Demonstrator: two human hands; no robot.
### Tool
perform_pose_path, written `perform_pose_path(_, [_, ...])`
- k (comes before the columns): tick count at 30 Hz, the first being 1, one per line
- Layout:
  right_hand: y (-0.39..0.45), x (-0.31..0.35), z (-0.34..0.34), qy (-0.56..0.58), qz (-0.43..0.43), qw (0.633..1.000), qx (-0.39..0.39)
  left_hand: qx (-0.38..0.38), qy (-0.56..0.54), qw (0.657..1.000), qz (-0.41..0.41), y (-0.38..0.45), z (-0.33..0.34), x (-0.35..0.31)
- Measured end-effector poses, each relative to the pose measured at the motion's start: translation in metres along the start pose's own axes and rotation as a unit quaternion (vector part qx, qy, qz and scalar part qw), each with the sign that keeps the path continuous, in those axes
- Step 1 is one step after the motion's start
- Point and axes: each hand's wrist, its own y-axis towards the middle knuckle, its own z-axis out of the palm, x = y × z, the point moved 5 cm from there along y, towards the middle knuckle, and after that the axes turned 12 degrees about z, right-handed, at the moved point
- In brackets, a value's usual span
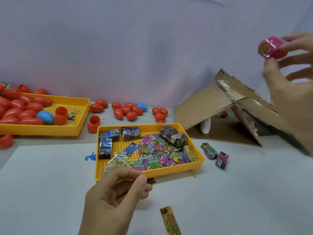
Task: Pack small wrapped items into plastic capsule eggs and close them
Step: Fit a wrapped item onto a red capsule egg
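While the right hand (pixel 293 82) pinches a red egg half (pixel 272 48) stuffed with a pink packet (pixel 269 45) far right, the left hand (pixel 116 192) grips something small near the yellow tray (pixel 199 160), so capping seemingly comes next.

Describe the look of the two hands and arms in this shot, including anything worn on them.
Both are bare: the left hand and the right hand show no gloves, rings, watch or bands. The left wrist and the visible start of the forearm carry no sleeve. The right hand is motion-blurred and cut by the frame edge, so its wrist cannot be judged.
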Motion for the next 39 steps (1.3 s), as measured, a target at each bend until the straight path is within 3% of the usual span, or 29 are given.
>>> perform_pose_path(1, [-0.025, -0.013, -0.010, -0.043, -0.011, 0.999, -0.015, -0.003, 0.004, 1.000, 0.002, 0.000, 0.000, 0.001])
perform_pose_path(2, [-0.033, -0.013, -0.015, -0.084, 0.005, 0.996, 0.029, -0.005, 0.007, 1.000, 0.002, -0.001, 0.000, 0.002])
perform_pose_path(4, [-0.040, -0.009, -0.031, -0.108, 0.113, 0.987, 0.045, -0.007, 0.005, 1.000, 0.002, 0.001, -0.001, 0.002])
perform_pose_path(7, [-0.060, 0.011, -0.031, 0.052, 0.246, 0.967, 0.040, 0.025, 0.007, 1.000, 0.002, 0.001, 0.002, 0.001])
perform_pose_path(9, [-0.103, 0.040, -0.017, 0.237, 0.298, 0.919, 0.105, 0.081, 0.039, 0.995, 0.036, -0.003, 0.009, -0.002])
perform_pose_path(10, [-0.123, 0.053, -0.005, 0.324, 0.332, 0.873, 0.148, 0.118, 0.063, 0.989, 0.069, -0.005, 0.012, -0.005])
perform_pose_path(12, [-0.166, 0.090, 0.023, 0.481, 0.414, 0.727, 0.263, 0.217, 0.091, 0.967, 0.100, -0.009, 0.025, -0.009])
perform_pose_path(14, [-0.202, 0.124, 0.043, 0.598, 0.464, 0.559, 0.338, 0.281, 0.073, 0.956, 0.041, -0.018, 0.031, -0.003])
perform_pose_path(15, [-0.214, 0.134, 0.050, 0.630, 0.481, 0.500, 0.349, 0.276, 0.073, 0.958, 0.013, -0.020, 0.030, 0.000])
perform_pose_path(17, [-0.227, 0.138, 0.058, 0.657, 0.509, 0.446, 0.331, 0.259, 0.084, 0.962, 0.036, -0.018, 0.024, -0.003])
perform_pose_path(20, [-0.230, 0.121, 0.059, 0.673, 0.546, 0.411, 0.283, 0.252, 0.105, 0.958, 0.085, -0.014, 0.019, -0.016])
perform_pose_path(23, [-0.238, 0.098, 0.055, 0.650, 0.562, 0.434, 0.272, 0.222, 0.105, 0.968, 0.051, -0.008, 0.012, -0.018])
perform_pose_path(24, [-0.242, 0.089, 0.052, 0.620, 0.552, 0.482, 0.280, 0.205, 0.100, 0.973, 0.033, -0.006, 0.010, -0.019])
perform_pose_path(27, [-0.245, 0.077, 0.040, 0.402, 0.373, 0.743, 0.385, 0.162, 0.079, 0.984, -0.007, -0.001, 0.002, -0.017])
perform_pose_path(28, [-0.249, 0.083, 0.041, 0.341, 0.301, 0.776, 0.436, 0.164, 0.077, 0.983, -0.009, -0.001, 0.002, -0.017])
perform_pose_path(30, [-0.258, 0.093, 0.044, 0.309, 0.260, 0.764, 0.502, 0.198, 0.075, 0.977, -0.010, -0.005, 0.003, -0.020])
perform_pose_path(32, [-0.259, 0.097, 0.046, 0.324, 0.270, 0.758, 0.498, 0.236, 0.110, 0.965, -0.020, -0.008, 0.004, -0.020])
perform_pose_path(34, [-0.256, 0.093, 0.045, 0.320, 0.281, 0.778, 0.462, 0.246, 0.191, 0.950, -0.010, -0.007, -0.001, -0.020])
perform_pose_path(37, [-0.248, 0.081, 0.042, 0.277, 0.323, 0.778, 0.462, 0.179, 0.282, 0.943, 0.021, 0.002, -0.016, -0.030])
perform_pose_path(39, [-0.251, 0.080, 0.043, 0.210, 0.305, 0.760, 0.534, 0.082, 0.273, 0.957, 0.044, 0.017, -0.029, -0.045])
